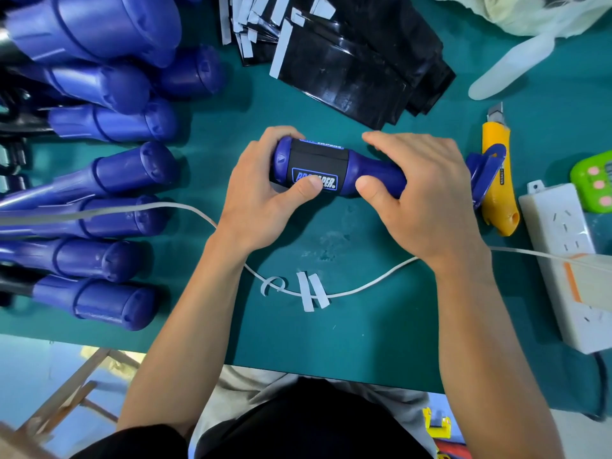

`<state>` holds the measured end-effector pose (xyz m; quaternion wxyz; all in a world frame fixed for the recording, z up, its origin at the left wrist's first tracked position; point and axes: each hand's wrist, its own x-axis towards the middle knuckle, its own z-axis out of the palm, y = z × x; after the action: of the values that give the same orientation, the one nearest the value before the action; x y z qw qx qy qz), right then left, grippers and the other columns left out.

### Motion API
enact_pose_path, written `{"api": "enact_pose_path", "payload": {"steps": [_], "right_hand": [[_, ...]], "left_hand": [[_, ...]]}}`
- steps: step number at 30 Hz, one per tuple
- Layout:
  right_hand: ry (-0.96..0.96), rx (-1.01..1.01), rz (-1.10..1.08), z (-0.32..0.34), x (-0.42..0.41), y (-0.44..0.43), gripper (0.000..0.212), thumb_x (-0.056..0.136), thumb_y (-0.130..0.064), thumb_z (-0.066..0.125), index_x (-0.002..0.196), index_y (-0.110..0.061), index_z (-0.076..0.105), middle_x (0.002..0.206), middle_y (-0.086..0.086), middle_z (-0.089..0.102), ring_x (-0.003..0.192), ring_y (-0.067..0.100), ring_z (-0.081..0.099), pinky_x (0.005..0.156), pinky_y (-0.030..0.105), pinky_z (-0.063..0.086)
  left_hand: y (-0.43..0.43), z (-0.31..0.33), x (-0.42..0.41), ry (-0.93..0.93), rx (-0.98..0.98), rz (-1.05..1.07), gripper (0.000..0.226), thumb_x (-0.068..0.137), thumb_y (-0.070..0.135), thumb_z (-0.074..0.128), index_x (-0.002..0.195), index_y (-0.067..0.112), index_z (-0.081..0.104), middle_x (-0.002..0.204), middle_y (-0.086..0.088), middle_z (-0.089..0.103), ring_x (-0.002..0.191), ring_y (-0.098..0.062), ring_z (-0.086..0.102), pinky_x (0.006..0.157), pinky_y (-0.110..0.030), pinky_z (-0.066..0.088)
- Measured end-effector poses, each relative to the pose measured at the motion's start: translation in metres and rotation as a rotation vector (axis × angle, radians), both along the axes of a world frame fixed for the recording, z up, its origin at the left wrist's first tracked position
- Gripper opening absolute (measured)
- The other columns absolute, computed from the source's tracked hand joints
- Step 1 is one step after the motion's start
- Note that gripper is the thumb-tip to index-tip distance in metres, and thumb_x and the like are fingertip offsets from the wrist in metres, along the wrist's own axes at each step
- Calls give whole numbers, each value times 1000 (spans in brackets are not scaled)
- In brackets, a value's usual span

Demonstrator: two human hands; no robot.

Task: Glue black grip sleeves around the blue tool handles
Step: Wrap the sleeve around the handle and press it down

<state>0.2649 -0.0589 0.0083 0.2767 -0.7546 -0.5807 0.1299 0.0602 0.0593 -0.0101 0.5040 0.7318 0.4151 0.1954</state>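
Note:
A blue tool handle (374, 172) lies crosswise over the green mat, held in both hands. A black grip sleeve (319, 160) with a blue logo is wrapped around its thick left end. My left hand (265, 190) curls round that end, thumb pressing on the sleeve's logo. My right hand (420, 193) grips the narrower neck of the handle, thumb underneath. A stack of loose black sleeves (351, 58) with white backing strips lies at the back centre. Several bare blue handles (109, 180) are piled at the left.
A yellow utility knife (496, 173) lies right of the handle, beside a white power strip (569, 260) and a green device (592, 183). A white cable (364, 286) loops across the green mat (331, 332) near peeled white strips (311, 293). A plastic bag (530, 14) sits at the back right.

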Motion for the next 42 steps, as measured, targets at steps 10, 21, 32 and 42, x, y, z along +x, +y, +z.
{"api": "enact_pose_path", "payload": {"steps": [10,21,32,42], "right_hand": [[-40,27,58,-4,-19,8,48,82,-31,79,125,-15,63,104,-3,70,91,20,53,83,38,41],[-109,-9,105,-5,-16,6,46,87,-35,76,128,-19,66,118,-5,70,96,24,61,84,37,42],[-65,36,82,-10,-18,-1,40,84,-33,80,119,-15,71,120,-2,73,104,27,68,86,41,47],[-65,50,73,-12,-18,-4,40,81,-31,85,116,-15,74,122,-1,74,108,25,68,89,38,46]], "left_hand": [[-1,1,3,154,288,-13,60,83,52,74,132,20,60,126,12,60,115,-14,56,104,-46,44],[-2,0,0,82,277,-43,61,70,23,92,124,24,64,119,16,64,110,-2,58,93,-6,38],[-2,-2,-2,106,392,-160,52,79,36,85,123,24,60,116,21,54,103,-5,47,94,-30,42],[-4,1,-3,150,527,-229,46,89,40,80,126,27,55,113,-4,58,100,-24,50,87,-41,42]]}}
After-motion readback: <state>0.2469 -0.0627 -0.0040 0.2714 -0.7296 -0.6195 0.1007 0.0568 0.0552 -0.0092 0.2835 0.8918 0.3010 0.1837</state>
